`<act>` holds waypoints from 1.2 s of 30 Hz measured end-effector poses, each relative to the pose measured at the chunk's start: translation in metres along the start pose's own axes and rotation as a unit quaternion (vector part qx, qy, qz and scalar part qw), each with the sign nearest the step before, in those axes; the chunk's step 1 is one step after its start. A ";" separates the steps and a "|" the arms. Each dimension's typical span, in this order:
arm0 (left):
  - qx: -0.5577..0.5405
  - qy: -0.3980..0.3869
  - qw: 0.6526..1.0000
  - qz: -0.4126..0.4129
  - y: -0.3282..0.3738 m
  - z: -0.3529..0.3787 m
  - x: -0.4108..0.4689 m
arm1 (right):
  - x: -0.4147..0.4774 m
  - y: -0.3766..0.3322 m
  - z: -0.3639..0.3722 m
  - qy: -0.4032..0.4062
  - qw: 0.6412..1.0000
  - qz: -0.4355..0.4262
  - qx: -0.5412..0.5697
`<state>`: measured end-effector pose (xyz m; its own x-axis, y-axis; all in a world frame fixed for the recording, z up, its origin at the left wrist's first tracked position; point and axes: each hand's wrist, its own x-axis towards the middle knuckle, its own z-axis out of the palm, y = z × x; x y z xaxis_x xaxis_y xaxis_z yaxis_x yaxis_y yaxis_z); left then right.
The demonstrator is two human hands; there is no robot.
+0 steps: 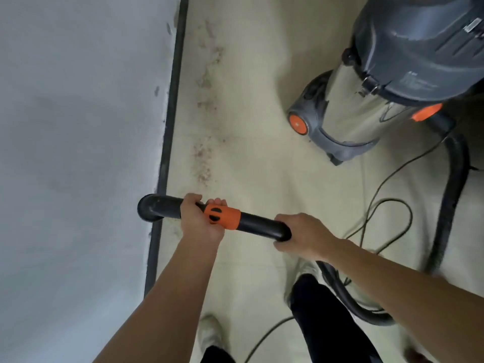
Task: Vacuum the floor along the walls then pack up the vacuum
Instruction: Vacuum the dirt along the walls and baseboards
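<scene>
Where the grey wall (78, 153) fills the left of the view, a dark skirting strip (170, 121) marks its foot and the left edge of the pale floor (248, 142).

Vacuum canister (366, 106): stands on the floor towards the far right, well apart from the wall. It has a steel drum under a dark grey motor head, with an orange wheel (297, 123) on its near left side.

Hose (454, 189): black. It leaves an orange fitting on the drum, runs down the right side of the floor and curves back beneath the person's right forearm.

Wand handle (256, 224): a black bent tube with an orange collar (225, 216), held roughly level across the body. Its left end turns downward just above the skirting strip; what lies below that bend is hidden.

Left hand (201, 218): fingers wrapped round the tube, covering part of the orange collar.

Right hand (303, 237): gripping the tube's right end.

Power cord (385, 179): thin, lying in loose loops on the floor between the canister and the person's feet.

Debris (203, 150): brownish specks in a band on the floor near the skirting strip, beyond the wand.

Pale shoes (209, 334): on the floor at the near edge, detail blurred.
</scene>
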<state>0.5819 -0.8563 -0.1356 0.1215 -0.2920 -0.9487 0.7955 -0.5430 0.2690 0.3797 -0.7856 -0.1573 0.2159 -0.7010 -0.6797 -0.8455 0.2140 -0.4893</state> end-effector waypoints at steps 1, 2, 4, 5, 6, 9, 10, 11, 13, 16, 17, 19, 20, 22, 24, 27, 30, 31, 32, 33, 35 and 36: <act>-0.010 -0.012 1.000 -0.007 0.007 -0.020 0.004 | 0.000 -0.010 0.015 0.023 1.000 -0.013 -0.014; -0.015 -0.024 0.999 -0.017 0.014 -0.040 0.008 | 0.000 -0.019 0.031 0.037 0.999 -0.023 -0.024; -0.008 -0.045 0.998 -0.031 0.022 -0.079 0.017 | 0.001 -0.038 0.069 0.045 0.997 -0.040 -0.041; 0.004 -0.056 0.998 -0.033 0.023 -0.098 0.023 | 0.003 -0.047 0.088 0.043 0.997 -0.049 -0.049; 0.021 -0.068 0.997 -0.035 0.022 -0.115 0.029 | 0.004 -0.053 0.109 0.035 0.997 -0.051 -0.055; 0.083 -0.096 0.991 -0.039 0.018 -0.168 0.052 | 0.011 -0.059 0.166 0.018 1.000 -0.014 -0.007; 0.114 -0.097 0.988 -0.039 0.015 -0.189 0.061 | 0.013 -0.056 0.181 0.031 0.999 0.004 0.020; 0.142 -0.092 0.985 -0.036 0.013 -0.212 0.070 | 0.015 -0.050 0.196 0.053 0.998 0.021 0.041; 0.175 -0.059 0.982 -0.031 0.008 -0.262 0.087 | 0.018 -0.036 0.221 0.104 0.991 0.054 0.067; 0.226 0.015 0.974 -0.024 -0.011 -0.336 0.107 | 0.020 -0.016 0.254 0.133 0.983 0.094 0.085; 0.247 0.036 0.968 -0.018 -0.020 -0.357 0.113 | 0.019 -0.010 0.264 0.136 0.981 0.103 0.088; 0.289 0.064 0.955 -0.006 -0.037 -0.391 0.121 | 0.020 0.000 0.282 0.154 0.977 0.116 0.089; 0.310 0.071 0.948 -0.001 -0.044 -0.403 0.125 | 0.022 0.004 0.290 0.167 0.974 0.122 0.089; 0.369 0.071 0.926 0.027 -0.056 -0.424 0.140 | 0.029 0.015 0.307 0.190 0.969 0.134 0.084; 0.448 0.053 0.889 0.080 -0.068 -0.440 0.165 | 0.040 0.033 0.323 0.209 0.967 0.133 0.065; 0.608 0.071 0.775 0.159 -0.082 -0.455 0.217 | 0.064 0.071 0.346 0.225 0.962 0.138 0.064; 0.705 0.056 0.670 0.227 -0.085 -0.460 0.280 | 0.095 0.112 0.364 0.267 0.937 0.157 0.158; 0.733 0.050 0.632 0.247 -0.084 -0.461 0.299 | 0.106 0.125 0.367 0.288 0.926 0.159 0.183; 0.757 0.043 0.595 0.266 -0.083 -0.462 0.318 | 0.116 0.137 0.370 0.308 0.917 0.159 0.197; 0.777 0.037 0.558 0.289 -0.081 -0.464 0.335 | 0.126 0.148 0.372 0.328 0.910 0.156 0.201; 0.807 0.031 0.480 0.342 -0.075 -0.464 0.368 | 0.141 0.169 0.371 0.362 0.900 0.148 0.191; 0.818 0.031 0.441 0.368 -0.071 -0.464 0.382 | 0.145 0.180 0.369 0.374 0.898 0.146 0.181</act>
<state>0.8470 -0.5638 -0.5944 0.0465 -0.8689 -0.4929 -0.9597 -0.1758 0.2194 0.4390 -0.5981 -0.5453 -0.4925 -0.8107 -0.3165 -0.5690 0.5751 -0.5878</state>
